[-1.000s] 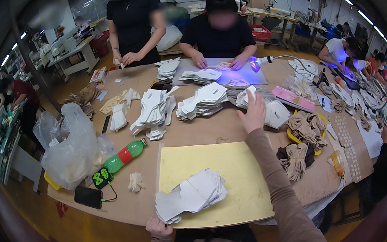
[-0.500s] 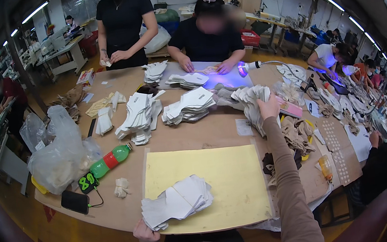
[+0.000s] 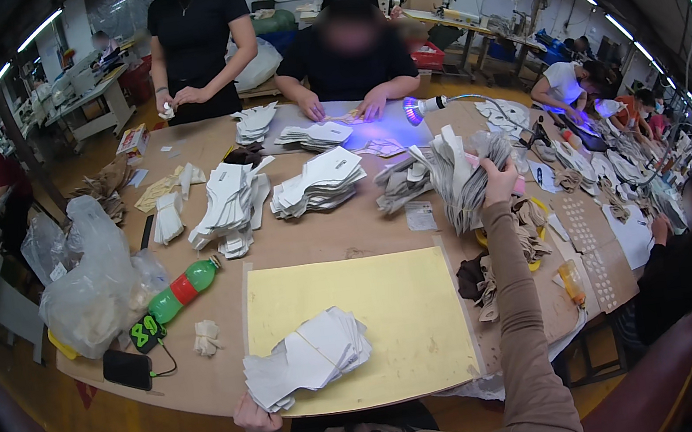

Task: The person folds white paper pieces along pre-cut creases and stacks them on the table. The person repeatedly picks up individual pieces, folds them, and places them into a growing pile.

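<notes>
My left hand [image 3: 256,414] is closed on the near left end of a stack of white cut pieces [image 3: 317,353]. A thin band crosses that stack, which lies over the lower left of a yellow board [image 3: 393,298]. Out at arm's length, my right hand [image 3: 500,181] grips a bundle of grey-white cut pieces [image 3: 458,182], tilted with its edges fanned. Just left of this bundle sits another pile of grey-white pieces [image 3: 402,183]. White stacks [image 3: 319,183] stand farther left across the brown table.
A green bottle [image 3: 184,292], plastic bags [image 3: 88,283] and a black phone [image 3: 129,368] occupy the left side. Brown fabric pieces [image 3: 477,281] lie below my right forearm. A purple-lit lamp [image 3: 418,109] shines near a seated co-worker's hands [image 3: 370,105]; another person stands at the far left.
The bundle in my right hand has turned, showing more of its grey, fanned edges. My left hand keeps its place on the white stack. The whole view has shifted slightly.
</notes>
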Tool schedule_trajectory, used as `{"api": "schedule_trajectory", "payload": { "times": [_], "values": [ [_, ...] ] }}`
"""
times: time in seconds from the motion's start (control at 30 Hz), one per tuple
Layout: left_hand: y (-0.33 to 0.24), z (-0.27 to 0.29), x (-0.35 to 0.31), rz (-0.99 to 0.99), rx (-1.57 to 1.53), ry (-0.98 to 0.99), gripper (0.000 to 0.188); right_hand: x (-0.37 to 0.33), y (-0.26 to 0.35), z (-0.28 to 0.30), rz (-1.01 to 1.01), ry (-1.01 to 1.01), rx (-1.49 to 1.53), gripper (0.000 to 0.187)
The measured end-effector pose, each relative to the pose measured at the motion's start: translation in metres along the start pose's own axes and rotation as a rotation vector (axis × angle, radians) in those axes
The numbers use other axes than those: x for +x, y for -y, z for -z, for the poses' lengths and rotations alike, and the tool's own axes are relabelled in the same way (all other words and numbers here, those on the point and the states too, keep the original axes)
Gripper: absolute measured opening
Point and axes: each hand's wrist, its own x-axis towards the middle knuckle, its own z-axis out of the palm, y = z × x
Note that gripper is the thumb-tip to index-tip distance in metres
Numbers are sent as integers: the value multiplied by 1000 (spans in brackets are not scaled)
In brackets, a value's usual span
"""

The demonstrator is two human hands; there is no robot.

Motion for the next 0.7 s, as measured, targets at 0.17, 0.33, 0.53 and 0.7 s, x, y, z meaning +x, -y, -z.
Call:
{"api": "schedule_trajectory", "payload": {
  "times": [0.17,0.33,0.53,0.7],
  "values": [
    [4,-2,-6,4,7,7,33,-34,54,-11,-80,8,66,34],
    [9,-5,-8,-23,-9,20,35,-60,118,1,-174,1,304,30],
    [9,-4,-12,-24,-34,63,32,-73,201,83,-85,6,195,12],
    [9,-6,-15,-28,-52,66,30,-83,234,173,192,-18,-298,16]
  ]
}}
